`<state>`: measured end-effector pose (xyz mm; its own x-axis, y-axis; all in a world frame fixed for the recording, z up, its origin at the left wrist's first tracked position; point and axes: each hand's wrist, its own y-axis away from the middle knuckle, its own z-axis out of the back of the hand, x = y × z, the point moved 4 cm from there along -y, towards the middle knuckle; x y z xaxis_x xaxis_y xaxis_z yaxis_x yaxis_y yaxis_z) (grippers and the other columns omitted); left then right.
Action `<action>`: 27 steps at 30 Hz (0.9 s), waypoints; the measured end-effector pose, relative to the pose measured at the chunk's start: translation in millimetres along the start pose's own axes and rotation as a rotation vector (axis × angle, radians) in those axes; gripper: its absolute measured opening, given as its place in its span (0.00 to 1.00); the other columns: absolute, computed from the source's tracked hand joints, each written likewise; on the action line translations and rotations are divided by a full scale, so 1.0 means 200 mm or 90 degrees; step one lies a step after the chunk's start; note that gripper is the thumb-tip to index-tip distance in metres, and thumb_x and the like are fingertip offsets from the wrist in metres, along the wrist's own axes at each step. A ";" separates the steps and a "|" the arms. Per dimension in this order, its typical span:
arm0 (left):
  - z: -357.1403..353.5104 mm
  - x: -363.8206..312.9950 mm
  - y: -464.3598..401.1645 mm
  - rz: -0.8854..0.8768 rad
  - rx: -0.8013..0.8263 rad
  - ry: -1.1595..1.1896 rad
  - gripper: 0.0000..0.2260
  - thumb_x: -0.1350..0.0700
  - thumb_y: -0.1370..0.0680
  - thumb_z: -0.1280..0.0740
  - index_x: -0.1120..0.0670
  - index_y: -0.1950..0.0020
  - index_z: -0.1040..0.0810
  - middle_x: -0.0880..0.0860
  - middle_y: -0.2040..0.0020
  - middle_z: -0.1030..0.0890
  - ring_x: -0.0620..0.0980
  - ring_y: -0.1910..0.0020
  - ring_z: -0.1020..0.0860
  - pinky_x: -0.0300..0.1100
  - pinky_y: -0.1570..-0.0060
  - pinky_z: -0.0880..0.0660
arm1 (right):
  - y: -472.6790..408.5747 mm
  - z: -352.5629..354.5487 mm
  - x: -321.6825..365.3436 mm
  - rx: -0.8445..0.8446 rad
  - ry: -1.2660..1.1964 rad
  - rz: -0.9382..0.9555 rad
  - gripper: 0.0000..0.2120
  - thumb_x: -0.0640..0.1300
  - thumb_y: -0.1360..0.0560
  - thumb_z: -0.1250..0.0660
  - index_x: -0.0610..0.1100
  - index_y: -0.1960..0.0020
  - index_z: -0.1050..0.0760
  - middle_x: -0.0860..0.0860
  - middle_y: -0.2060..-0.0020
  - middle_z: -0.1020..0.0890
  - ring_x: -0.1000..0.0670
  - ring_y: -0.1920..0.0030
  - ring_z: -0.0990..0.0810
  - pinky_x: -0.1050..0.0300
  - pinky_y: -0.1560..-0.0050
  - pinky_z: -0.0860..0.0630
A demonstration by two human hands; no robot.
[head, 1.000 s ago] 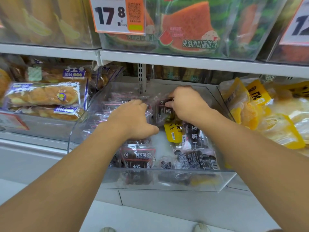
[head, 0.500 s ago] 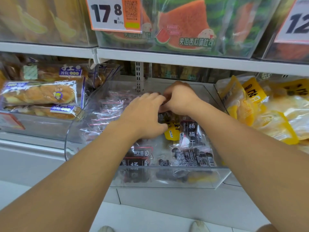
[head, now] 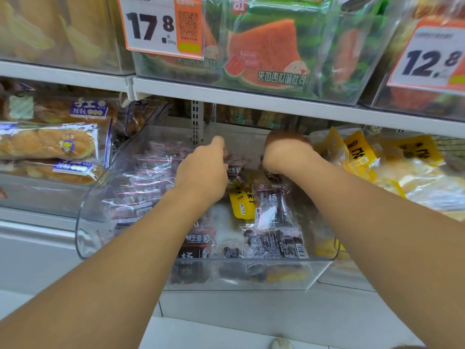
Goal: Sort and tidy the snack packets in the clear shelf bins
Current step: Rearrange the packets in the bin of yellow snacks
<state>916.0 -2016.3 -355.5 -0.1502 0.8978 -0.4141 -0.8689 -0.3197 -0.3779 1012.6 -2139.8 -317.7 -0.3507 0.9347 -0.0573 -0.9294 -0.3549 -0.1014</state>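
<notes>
Head view shows a clear bin (head: 251,273) at the frame centre, with dark plum packets (head: 273,210) and one yellow packet (head: 241,202) lying mixed inside. Bread packs (head: 50,144) fill the bin at left, yellow packets (head: 402,172) the bin at right, and a shelf edge (head: 251,99) with a price tag (head: 161,23) hangs above. Left hand (head: 203,172) reaches deep, fingers curled and pinching a dark packet (head: 235,163). Right hand (head: 286,152) is bent down at the back of the bin, fingers hidden, so its grip I cannot tell.
</notes>
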 end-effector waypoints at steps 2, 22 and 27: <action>0.00 0.01 0.00 0.005 -0.014 0.026 0.05 0.58 0.19 0.33 0.51 0.49 0.29 0.52 0.55 0.24 0.57 0.56 0.25 0.52 0.57 0.26 | 0.02 -0.04 0.00 0.040 0.002 0.015 0.06 0.39 0.25 0.34 0.40 0.49 0.25 0.46 0.62 0.27 0.43 0.59 0.24 0.52 0.58 0.26; 0.11 0.09 0.03 0.098 0.025 0.296 0.20 0.43 0.29 0.45 0.56 0.61 0.21 0.55 0.57 0.17 0.55 0.57 0.23 0.46 0.56 0.28 | 0.23 0.01 0.03 -0.103 -0.445 0.216 0.11 0.40 0.20 0.33 0.49 0.45 0.15 0.54 0.57 0.14 0.54 0.52 0.18 0.57 0.44 0.22; 0.10 0.08 0.07 -0.040 0.010 0.115 0.13 0.47 0.27 0.25 0.47 0.46 0.21 0.46 0.53 0.18 0.49 0.53 0.20 0.46 0.53 0.22 | 0.16 -0.02 0.08 -0.138 -0.398 0.191 0.06 0.50 0.23 0.29 0.49 0.55 0.19 0.51 0.58 0.17 0.50 0.54 0.19 0.55 0.52 0.23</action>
<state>892.7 -2000.2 -350.5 -0.0096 0.8465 -0.5323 -0.8810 -0.2589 -0.3959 977.5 -2137.1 -324.9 -0.6477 0.6089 0.4580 -0.7617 -0.5324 -0.3693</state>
